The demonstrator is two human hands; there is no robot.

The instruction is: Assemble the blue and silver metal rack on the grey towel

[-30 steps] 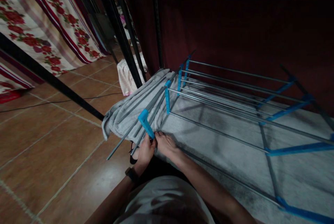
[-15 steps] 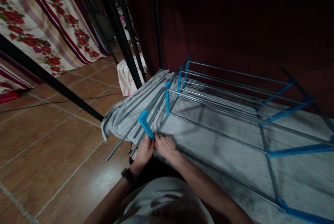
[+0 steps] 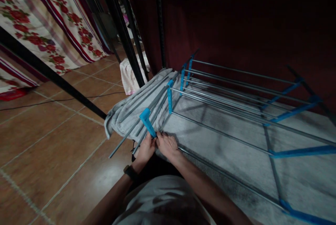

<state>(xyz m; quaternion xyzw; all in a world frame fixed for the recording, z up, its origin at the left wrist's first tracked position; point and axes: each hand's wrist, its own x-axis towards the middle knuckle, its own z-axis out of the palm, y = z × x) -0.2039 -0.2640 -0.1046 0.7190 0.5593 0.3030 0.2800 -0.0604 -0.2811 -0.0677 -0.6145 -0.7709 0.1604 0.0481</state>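
My left hand (image 3: pixel 146 148) pinches the lower end of a blue plastic bracket (image 3: pixel 148 124); my right hand (image 3: pixel 167 144) meets it there, fingers bent in close. What those fingers grip I cannot tell, though a long metal rod (image 3: pixel 231 177) runs out from beside them. Keeping both hands at one corner probably steadies the joint there. The rod rack (image 3: pixel 222 133) lies before me and off to my right over a grey cover (image 3: pixel 199 138), which likely gives it broad, soft support. A bunched grey blanket (image 3: pixel 126 113) lies beneath its left end, where tubes (image 3: pixel 123 140) reach past the edge. Around me are brown floor tiles (image 3: pixel 60 135), a flowered curtain (image 3: pixel 39 25), black metal posts (image 3: pixel 123 34), a striped cloth (image 3: pixel 128 78) and a dark red panel (image 3: pixel 236 25).
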